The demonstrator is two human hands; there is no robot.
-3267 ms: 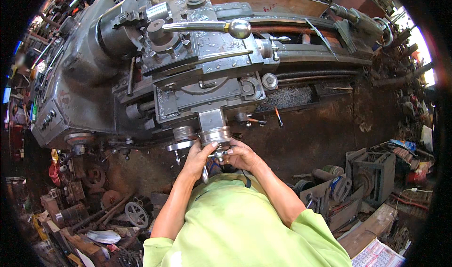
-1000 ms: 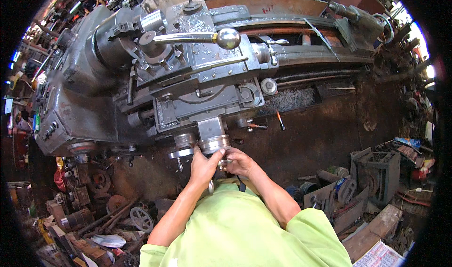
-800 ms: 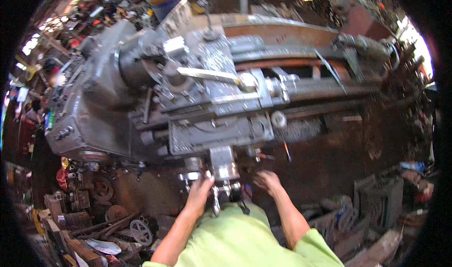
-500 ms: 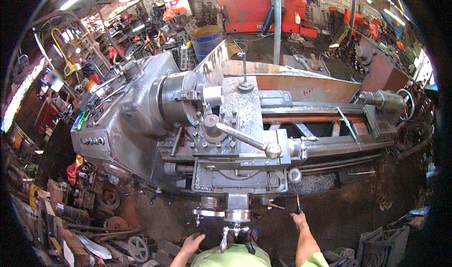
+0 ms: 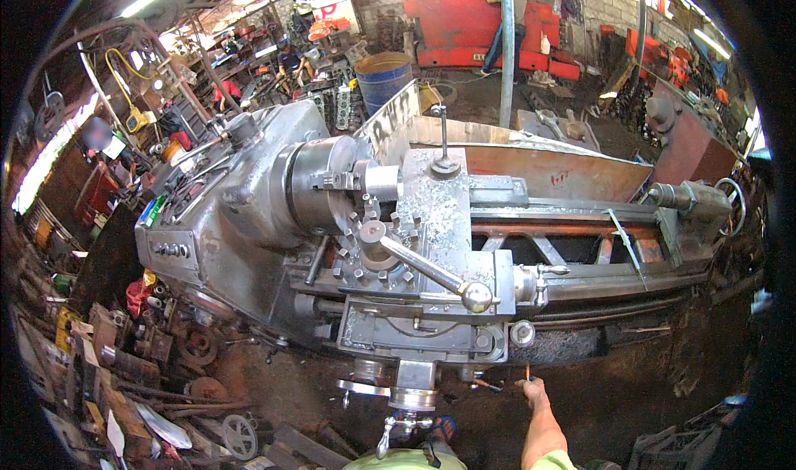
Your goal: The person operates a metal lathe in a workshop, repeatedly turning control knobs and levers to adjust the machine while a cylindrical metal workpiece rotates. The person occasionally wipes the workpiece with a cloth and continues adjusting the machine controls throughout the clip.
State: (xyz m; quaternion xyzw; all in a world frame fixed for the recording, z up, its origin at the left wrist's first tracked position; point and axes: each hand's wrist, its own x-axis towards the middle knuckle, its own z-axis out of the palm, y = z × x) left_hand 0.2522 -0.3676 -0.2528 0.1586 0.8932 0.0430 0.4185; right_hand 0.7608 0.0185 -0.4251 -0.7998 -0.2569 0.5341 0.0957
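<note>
My right hand (image 5: 536, 392) is closed around a slim orange-tipped handle (image 5: 527, 372), just below the front of a large metal lathe. Its lower part is hidden in my fingers, and I cannot tell whether it joins the machine. My left hand is out of the picture. A shiny round workpiece (image 5: 384, 183) is clamped in the lathe's chuck (image 5: 319, 174). In front of it stands the round tool post (image 5: 378, 244), its long ball-ended lever (image 5: 431, 273) slanting to the right. Nearer to me are the cross-slide handwheel (image 5: 365, 387) and a crank handle (image 5: 385, 437).
Metal chips (image 5: 439, 209) lie on the carriage. The tailstock (image 5: 692, 201) sits at the bed's far right. Scrap parts and a spoked wheel (image 5: 240, 437) crowd the lower left. Behind the lathe are a blue drum (image 5: 384, 84), a post (image 5: 507, 55) and people.
My left hand has gone out of view at the lower edge. My right hand stays on the handle, less of which shows. The view has shifted slightly, so the lathe's upper parts sit lower and further right.
</note>
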